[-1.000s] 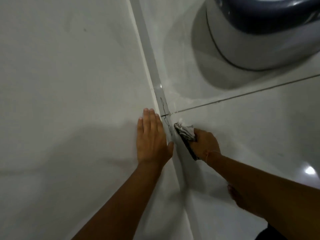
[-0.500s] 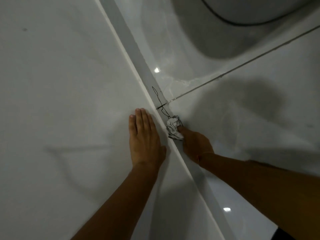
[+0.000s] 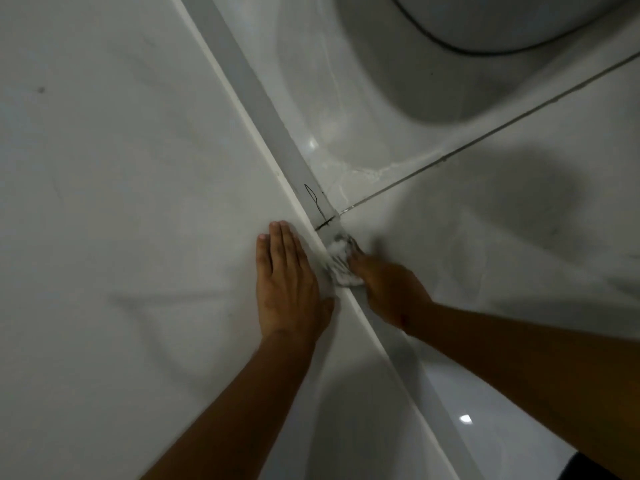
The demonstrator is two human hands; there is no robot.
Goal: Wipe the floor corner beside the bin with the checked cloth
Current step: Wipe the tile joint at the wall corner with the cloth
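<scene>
A: Item one, the left hand [image 3: 287, 289]?
B: Laid flat, palm down, on the pale wall [image 3: 121, 202]. Fingers straight and pressed together, thumb angled off toward the skirting strip [image 3: 256, 88]. It holds nothing.

A: Item two, the right hand [image 3: 391, 289]?
B: On the floor side of the strip, fingers bunched down onto the checked cloth [image 3: 341, 261], pinning it against the base of the skirting. Motion blur hides the fingertips; how tightly they close cannot be told.

A: The cloth itself?
B: Crumpled, white with dark lines, blurred. It sits in the angle where the skirting meets the floor [image 3: 502, 271], just below a dark grout line [image 3: 485, 140] and a thin black scribble mark [image 3: 313, 199] on the strip.

A: The bin [image 3: 519, 22]?
B: Top right, only its rounded pale base with a dark rim line in view, standing on the floor well apart from the cloth, a grey shadow under it.

A: Anything else?
B: Two small bright light reflections on the glossy tile.
</scene>
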